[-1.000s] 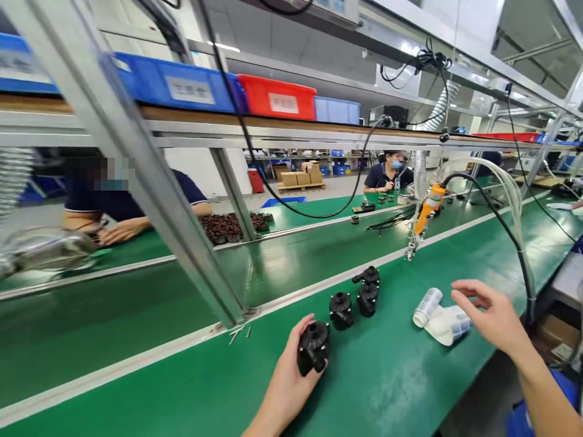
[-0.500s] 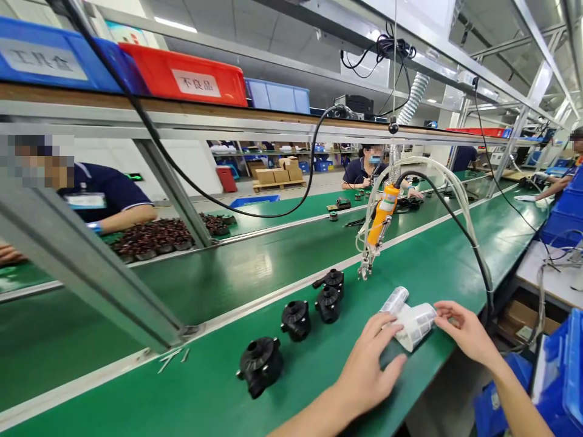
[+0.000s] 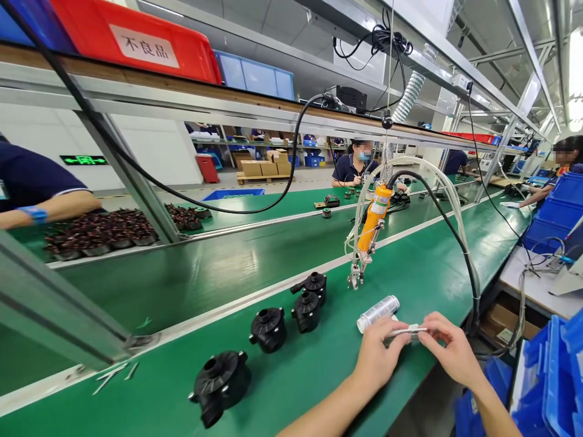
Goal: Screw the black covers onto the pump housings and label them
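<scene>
Both of my hands pinch the end of a white label strip [image 3: 412, 329] above the green bench. My left hand [image 3: 380, 355] has thumb and fingers closed on its left side, and my right hand [image 3: 449, 346] grips its right side. Just behind my left hand lies a roll of labels [image 3: 379, 312] on the bench. Further left stand several black pump housings [image 3: 268, 329], the largest [image 3: 219, 383] nearest to me. An orange electric screwdriver [image 3: 374, 217] hangs behind the roll, its tip above the bench.
A metal post [image 3: 54, 303] rises at the left. Blue bins [image 3: 546, 376] stand at the lower right. A shelf above carries a red bin [image 3: 136, 45]. Across the line a person [image 3: 355, 167] sits, and a blue-banded arm [image 3: 68, 206] shows at the left.
My hands have come closer together and now pinch the strip, which is seen edge-on. The view has shifted, so the housings and shelf bins appear further left.
</scene>
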`<state>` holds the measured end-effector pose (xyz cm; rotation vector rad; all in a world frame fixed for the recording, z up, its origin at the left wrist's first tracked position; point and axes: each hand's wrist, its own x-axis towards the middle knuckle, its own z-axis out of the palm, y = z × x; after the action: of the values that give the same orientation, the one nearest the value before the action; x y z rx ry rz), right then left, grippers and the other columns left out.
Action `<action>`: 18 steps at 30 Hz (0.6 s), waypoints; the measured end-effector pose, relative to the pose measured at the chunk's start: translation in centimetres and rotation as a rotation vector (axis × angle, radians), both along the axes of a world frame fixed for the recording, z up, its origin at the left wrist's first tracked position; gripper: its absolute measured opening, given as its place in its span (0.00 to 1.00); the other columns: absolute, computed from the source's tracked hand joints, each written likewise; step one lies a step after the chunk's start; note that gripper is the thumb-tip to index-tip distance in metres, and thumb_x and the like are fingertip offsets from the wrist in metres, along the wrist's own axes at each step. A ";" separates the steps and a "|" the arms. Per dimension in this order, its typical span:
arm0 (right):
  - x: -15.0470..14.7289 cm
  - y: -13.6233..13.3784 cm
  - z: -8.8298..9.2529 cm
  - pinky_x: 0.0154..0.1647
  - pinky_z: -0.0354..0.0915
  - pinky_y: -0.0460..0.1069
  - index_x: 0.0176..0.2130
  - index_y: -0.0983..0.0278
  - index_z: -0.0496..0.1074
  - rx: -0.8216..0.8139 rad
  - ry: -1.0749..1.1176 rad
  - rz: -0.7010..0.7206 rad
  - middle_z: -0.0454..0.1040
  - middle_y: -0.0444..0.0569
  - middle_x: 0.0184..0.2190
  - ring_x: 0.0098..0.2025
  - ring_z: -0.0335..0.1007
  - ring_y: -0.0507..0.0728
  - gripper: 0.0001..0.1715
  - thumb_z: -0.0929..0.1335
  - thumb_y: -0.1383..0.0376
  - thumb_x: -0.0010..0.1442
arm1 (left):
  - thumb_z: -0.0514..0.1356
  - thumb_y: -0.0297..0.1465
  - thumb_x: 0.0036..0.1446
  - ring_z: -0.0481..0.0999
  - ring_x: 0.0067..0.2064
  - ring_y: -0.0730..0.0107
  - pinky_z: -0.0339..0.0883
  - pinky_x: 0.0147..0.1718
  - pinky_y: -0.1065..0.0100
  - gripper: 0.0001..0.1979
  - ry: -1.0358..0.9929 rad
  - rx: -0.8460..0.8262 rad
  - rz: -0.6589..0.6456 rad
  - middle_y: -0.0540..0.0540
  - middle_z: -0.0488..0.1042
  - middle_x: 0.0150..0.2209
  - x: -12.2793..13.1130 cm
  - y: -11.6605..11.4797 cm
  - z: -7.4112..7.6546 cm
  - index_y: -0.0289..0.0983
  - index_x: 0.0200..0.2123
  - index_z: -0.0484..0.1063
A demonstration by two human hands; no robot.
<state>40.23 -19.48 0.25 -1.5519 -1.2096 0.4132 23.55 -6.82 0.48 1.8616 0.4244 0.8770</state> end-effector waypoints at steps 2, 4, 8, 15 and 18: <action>-0.3 0.4 -0.1 0.37 0.69 0.49 0.34 0.63 0.80 0.047 -0.042 -0.018 0.72 0.50 0.37 0.36 0.70 0.56 0.17 0.71 0.53 0.66 | 0.66 0.32 0.59 0.81 0.39 0.56 0.72 0.45 0.59 0.06 0.015 -0.080 0.032 0.43 0.84 0.35 0.0 0.2 -0.1 0.38 0.35 0.85; -0.7 0.8 -0.2 0.38 0.69 0.49 0.31 0.63 0.78 0.083 -0.100 -0.038 0.72 0.50 0.35 0.38 0.71 0.58 0.19 0.69 0.54 0.68 | 0.65 0.32 0.59 0.81 0.37 0.57 0.72 0.43 0.60 0.07 0.030 -0.136 0.040 0.43 0.85 0.33 0.1 0.5 -0.1 0.38 0.33 0.84; -1.0 1.3 -0.7 0.39 0.70 0.50 0.31 0.63 0.76 0.143 -0.170 -0.055 0.73 0.50 0.33 0.38 0.72 0.58 0.18 0.69 0.56 0.69 | 0.66 0.33 0.57 0.81 0.36 0.58 0.72 0.42 0.61 0.07 0.041 -0.164 0.048 0.45 0.85 0.32 0.0 1.0 0.1 0.38 0.30 0.84; -0.1 0.3 -1.5 0.37 0.73 0.52 0.44 0.59 0.80 0.319 -0.558 -0.103 0.78 0.51 0.39 0.38 0.75 0.58 0.09 0.72 0.70 0.64 | 0.65 0.35 0.58 0.79 0.33 0.61 0.69 0.39 0.64 0.09 0.088 -0.114 0.066 0.46 0.83 0.29 -0.2 1.3 0.0 0.38 0.29 0.83; 0.1 -0.1 -1.5 0.43 0.74 0.57 0.50 0.53 0.80 0.456 -0.781 -0.126 0.79 0.50 0.41 0.42 0.75 0.60 0.24 0.73 0.76 0.60 | 0.64 0.39 0.59 0.76 0.30 0.62 0.65 0.33 0.66 0.13 0.137 -0.091 0.086 0.47 0.80 0.25 0.0 1.4 -0.3 0.37 0.27 0.82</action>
<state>40.29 -19.58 -1.25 -1.3964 -1.6285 -0.5811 23.52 -5.39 0.16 1.8366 0.6232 0.7759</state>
